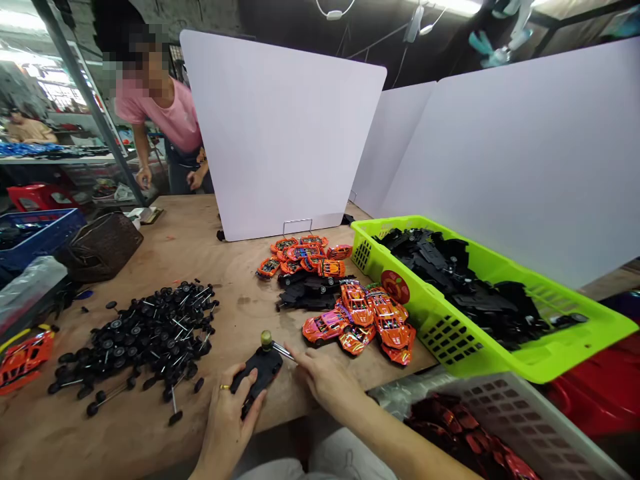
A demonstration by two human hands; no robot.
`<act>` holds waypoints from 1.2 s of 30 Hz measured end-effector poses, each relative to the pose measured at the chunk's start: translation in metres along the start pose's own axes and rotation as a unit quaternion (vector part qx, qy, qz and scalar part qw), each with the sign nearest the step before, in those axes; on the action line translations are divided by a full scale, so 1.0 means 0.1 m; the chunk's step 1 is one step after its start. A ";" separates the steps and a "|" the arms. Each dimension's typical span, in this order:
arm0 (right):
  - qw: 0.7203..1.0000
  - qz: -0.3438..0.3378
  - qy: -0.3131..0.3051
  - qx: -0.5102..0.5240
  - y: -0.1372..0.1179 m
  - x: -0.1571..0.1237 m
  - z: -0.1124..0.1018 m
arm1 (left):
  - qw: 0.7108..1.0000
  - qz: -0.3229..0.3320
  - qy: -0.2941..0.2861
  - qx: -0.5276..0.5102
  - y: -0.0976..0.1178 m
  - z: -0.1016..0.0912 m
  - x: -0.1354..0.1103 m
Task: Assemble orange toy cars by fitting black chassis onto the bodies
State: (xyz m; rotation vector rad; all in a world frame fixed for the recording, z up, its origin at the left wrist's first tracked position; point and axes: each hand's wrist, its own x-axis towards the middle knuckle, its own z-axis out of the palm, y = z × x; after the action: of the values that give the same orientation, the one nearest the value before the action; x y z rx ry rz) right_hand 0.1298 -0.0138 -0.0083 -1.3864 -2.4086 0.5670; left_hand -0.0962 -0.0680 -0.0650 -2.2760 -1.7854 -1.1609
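Observation:
At the front edge of the table, my left hand (pixel 231 405) is closed around a black toy car chassis (pixel 267 370), its fingers across the top and side. My right hand (pixel 320 373) grips the thin metal handle of a small hammer (pixel 267 339). The hammer's rounded, brass-coloured head rests over or just above the far end of the chassis; I cannot tell if they touch. Left of my hands lies a heap of black wheels on metal axles (pixel 145 333). Orange toy car bodies (pixel 325 325) and several black chassis (pixel 310 291) are piled beyond my right hand.
A lime green basket (pixel 440 327) full of black chassis stands on the right. Below it, a grey crate (pixel 530 407) holds red car bodies. White divider boards (pixel 285 140) rise behind. At left are a brown basket (pixel 105 247) and a blue crate (pixel 45 223). A person (pixel 160 113) in pink leans beyond.

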 end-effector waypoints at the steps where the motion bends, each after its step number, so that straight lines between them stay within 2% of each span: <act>1: 1.000 0.009 0.004 -0.017 0.01 0.01 -0.01 | 1.000 -0.006 -0.001 -0.008 0.00 -0.01 0.00; 5: 0.994 0.045 0.071 -0.073 0.15 -0.04 0.09 | 0.995 -0.077 -0.016 -0.067 -0.01 -0.09 0.06; 8: 0.989 0.046 0.090 -0.111 0.26 -0.09 0.24 | 0.983 -0.132 -0.036 -0.121 -0.04 -0.19 0.15; 10: 0.987 0.040 0.115 -0.108 0.24 -0.09 0.25 | 0.980 -0.146 -0.042 -0.132 -0.06 -0.23 0.23; 13: 0.989 -0.009 0.146 -0.026 0.03 -0.02 0.13 | 0.974 -0.155 -0.085 -0.142 -0.06 -0.23 0.33; 16: 0.988 -0.088 0.086 0.098 -0.22 0.11 0.03 | 0.960 -0.168 -0.129 -0.181 -0.02 -0.19 0.37; 19: 0.980 -0.095 0.033 0.172 -0.31 0.22 0.08 | 0.956 -0.188 -0.087 -0.209 0.03 -0.14 0.31; 22: 0.970 -0.087 0.036 0.223 -0.26 0.26 0.18 | 0.951 -0.206 -0.048 -0.226 0.08 -0.11 0.22; 25: 0.957 -0.089 0.021 0.274 -0.20 0.27 0.20 | 0.943 -0.223 -0.032 -0.245 0.14 -0.09 0.17; 29: 0.946 -0.047 0.005 0.322 -0.20 0.32 0.21 | 0.931 -0.240 -0.021 -0.275 0.20 -0.08 0.19; 32: 0.944 -0.041 0.020 0.326 -0.22 0.33 0.27 | 0.927 -0.246 -0.014 -0.283 0.22 -0.07 0.21; 36: 0.944 -0.060 0.067 0.316 -0.24 0.28 0.33 | 0.939 -0.230 -0.010 -0.255 0.23 -0.08 0.18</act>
State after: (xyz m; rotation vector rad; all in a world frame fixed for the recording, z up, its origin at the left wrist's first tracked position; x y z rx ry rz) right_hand 0.0836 -0.0066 -0.0236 -0.9552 -1.9255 1.0559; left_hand -0.0799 -0.0643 -0.0401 -2.1410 -2.3341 -1.8743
